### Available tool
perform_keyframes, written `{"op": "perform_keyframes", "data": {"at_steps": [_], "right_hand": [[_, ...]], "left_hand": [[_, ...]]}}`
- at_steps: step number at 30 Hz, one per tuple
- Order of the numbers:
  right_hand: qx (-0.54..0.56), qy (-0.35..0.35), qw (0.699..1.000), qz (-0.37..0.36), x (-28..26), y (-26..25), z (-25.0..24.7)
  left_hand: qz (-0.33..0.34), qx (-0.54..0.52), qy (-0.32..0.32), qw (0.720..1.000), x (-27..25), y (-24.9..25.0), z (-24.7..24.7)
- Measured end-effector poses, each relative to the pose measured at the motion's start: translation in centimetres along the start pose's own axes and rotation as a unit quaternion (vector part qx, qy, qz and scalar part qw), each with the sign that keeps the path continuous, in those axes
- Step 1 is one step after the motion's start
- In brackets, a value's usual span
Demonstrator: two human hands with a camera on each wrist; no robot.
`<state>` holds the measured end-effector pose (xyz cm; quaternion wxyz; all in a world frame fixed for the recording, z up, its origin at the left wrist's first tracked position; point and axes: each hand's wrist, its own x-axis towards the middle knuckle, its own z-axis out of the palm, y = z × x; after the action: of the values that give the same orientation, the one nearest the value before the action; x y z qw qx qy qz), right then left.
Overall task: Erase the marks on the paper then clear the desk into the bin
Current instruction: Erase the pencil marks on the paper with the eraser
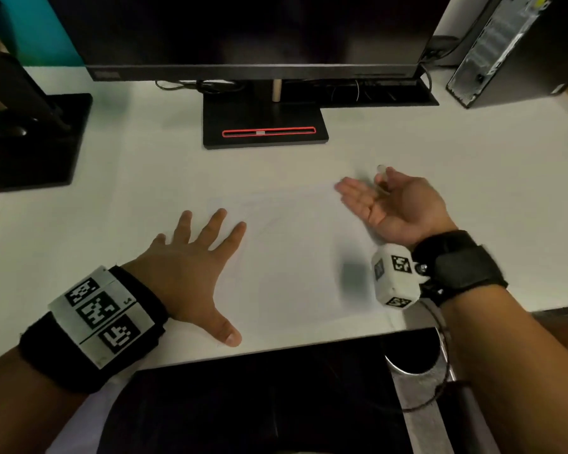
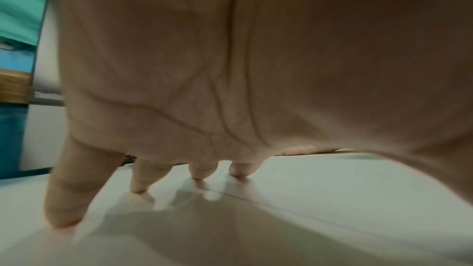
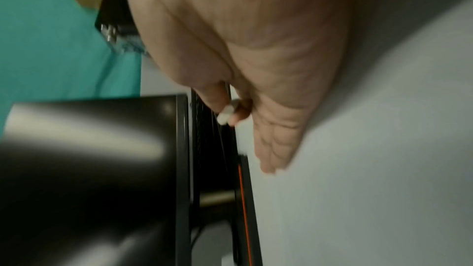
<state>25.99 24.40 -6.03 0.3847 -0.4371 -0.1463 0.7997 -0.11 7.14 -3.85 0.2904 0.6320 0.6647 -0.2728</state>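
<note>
Left hand spread flat on the paper near the desk front edge, right hand edge-on, thumb pinning a white eraser (fingers straight), bare desk between paper and monitor stand.

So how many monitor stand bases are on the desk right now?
2. One base, with a red-outlined slot, sits at the centre back under the big monitor. The other base is at the left edge, partly cut off. More may lie outside the view.
</note>
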Motion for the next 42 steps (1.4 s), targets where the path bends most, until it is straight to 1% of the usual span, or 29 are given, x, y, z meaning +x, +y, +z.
{"op": "perform_keyframes", "data": {"at_steps": [2,4,5,7,9,10,11,12,14,17,19,20,22,24,27,29,30,31,32,33,34,35,36,37,38,39,40,41,42], "right_hand": [[0.043,0.065,0.993,-0.092,0.3,-2.0,-0.7],[0.048,0.042,0.992,-0.107,-0.3,-1.5,-0.2],[0.037,0.007,0.996,-0.081,-0.7,-0.3,0.4],[-0.031,-0.089,0.995,0.021,-1.7,3.0,2.1],[-0.135,-0.165,0.967,0.139,-2.0,5.7,3.4],[-0.164,-0.174,0.956,0.169,-1.5,6.1,3.7],[-0.161,-0.159,0.959,0.169,-0.8,5.7,3.6],[-0.13,-0.127,0.973,0.141,0.3,4.5,3.3],[-0.038,-0.039,0.998,0.036,2.3,1.0,2.4],[0.062,0.077,0.987,-0.126,2.9,-3.2,0.4],[0.075,0.075,0.978,-0.177,1.7,-3.6,-0.4],[0.066,0.047,0.982,-0.17,0.7,-3.1,-0.2],[-0.012,-0.026,0.995,-0.097,-1.9,-0.8,0.9],[-0.13,-0.075,0.989,0.01,-4.2,2.3,2.1],[-0.248,-0.149,0.943,0.162,-6.4,7.2,2.6],[-0.29,-0.178,0.914,0.221,-6.5,8.3,2.2],[-0.277,-0.162,0.922,0.218,-6.1,7.8,2.0],[-0.238,-0.121,0.946,0.185,-5.4,7.0,1.8],[-0.196,-0.064,0.971,0.124,-4.7,5.7,1.5],[-0.184,-0.007,0.982,0.041,-4.3,4.4,1.5],[-0.22,0.032,0.974,-0.039,-4.3,3.4,1.4],[-0.295,0.04,0.951,-0.088,-4.6,2.8,1.5],[-0.379,0.012,0.92,-0.1,-5.4,2.8,1.8],[-0.47,-0.04,0.878,-0.078,-6.4,3.5,2.2],[-0.573,-0.102,0.812,-0.048,-7.2,4.3,2.6],[-0.674,-0.159,0.721,-0.03,-7.8,5.2,2.8],[-0.755,-0.197,0.624,-0.035,-8.1,5.9,3.0],[-0.805,-0.215,0.551,-0.059,-8.0,6.4,3.1],[-0.827,-0.219,0.512,-0.082,-7.7,6.6,3.3]], "left_hand": [[0.001,-0.001,0.003,1.0,0.1,0.0,0.1],[0.005,-0.003,0.006,1.0,0.3,-0.1,0.2],[0.007,-0.005,0.007,1.0,0.3,-0.1,0.2],[0.013,-0.006,0.008,1.0,0.5,-0.2,0.3],[0.014,-0.01,0.009,1.0,0.4,-0.2,0.3],[0.012,-0.012,0.009,1.0,0.4,-0.2,0.3],[0.012,-0.012,0.007,1.0,0.3,-0.2,0.3],[0.013,-0.013,0.006,1.0,0.3,-0.2,0.3],[0.015,-0.017,0.008,1.0,0.4,-0.2,0.2],[0.015,-0.016,0.009,1.0,0.3,-0.3,0.3],[0.017,-0.013,0.013,1.0,0.4,-0.4,0.4],[0.016,-0.012,0.015,1.0,0.5,-0.4,0.4],[0.013,-0.011,0.017,1.0,0.5,-0.4,0.4],[0.013,-0.007,0.015,1.0,0.5,-0.3,0.3],[0.008,-0.007,0.014,1.0,0.6,0.1,0.1],[0.004,-0.004,0.01,1.0,0.6,0.2,-0.1],[0.004,-0.003,0.008,1.0,0.6,0.2,-0.1],[0.006,-0.004,0.008,1.0,0.6,0.1,-0.1],[0.007,-0.007,0.007,1.0,0.6,0.1,0.0],[0.009,-0.008,0.006,1.0,0.6,0.0,0.1],[0.01,-0.008,0.007,1.0,0.7,0.0,0.2],[0.011,-0.006,0.008,1.0,0.7,0.0,0.2],[0.01,-0.004,0.008,1.0,0.8,0.0,0.2],[0.008,-0.003,0.008,1.0,0.8,0.0,0.2],[0.007,-0.002,0.008,1.0,0.8,0.0,0.1],[0.007,-0.001,0.009,1.0,0.8,0.1,0.2],[0.006,0.0,0.011,1.0,0.9,0.1,0.2],[0.007,0.001,0.012,1.0,0.9,0.1,0.3],[0.007,0.0,0.013,1.0,0.9,0.0,0.4]]}}
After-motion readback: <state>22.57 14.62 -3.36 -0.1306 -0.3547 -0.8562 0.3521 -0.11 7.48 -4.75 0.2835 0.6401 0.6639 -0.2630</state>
